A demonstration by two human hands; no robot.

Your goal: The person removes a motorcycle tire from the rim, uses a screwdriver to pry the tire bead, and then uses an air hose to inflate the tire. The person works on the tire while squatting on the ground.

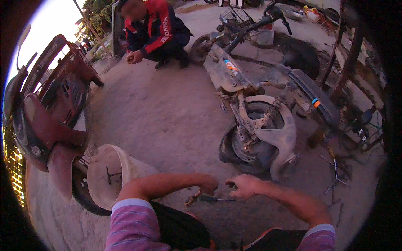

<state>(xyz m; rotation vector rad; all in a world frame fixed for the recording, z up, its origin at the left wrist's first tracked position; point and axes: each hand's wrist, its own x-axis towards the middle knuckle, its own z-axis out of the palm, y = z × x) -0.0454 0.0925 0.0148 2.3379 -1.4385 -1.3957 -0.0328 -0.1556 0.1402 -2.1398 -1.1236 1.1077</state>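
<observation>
My left hand (207, 183) hangs with fingers curled downward above two screwdrivers on the ground, one with a yellow handle (191, 199) and a dark one (211, 199); what it holds, if anything, is hidden. My right hand (239, 185) is beside it, fingers bent but apart, above the ground. Beyond both, a dusty, dark two-wheeler (229, 73) lies tipped over, its near wheel (255, 150) and fender toward me. A three-armed wrench (335, 171) lies to the right among thin rods. A whitish bucket (142, 165) lies on its side at left, a dark tool in its mouth.
A red three-wheeled vehicle (54, 117) stands close on the left. A person (155, 35) in a dark jacket with red panels crouches at the back, hands together. Behind the two-wheeler are a basket (232, 19), a dark tire (301, 56) and upright metal posts (347, 62).
</observation>
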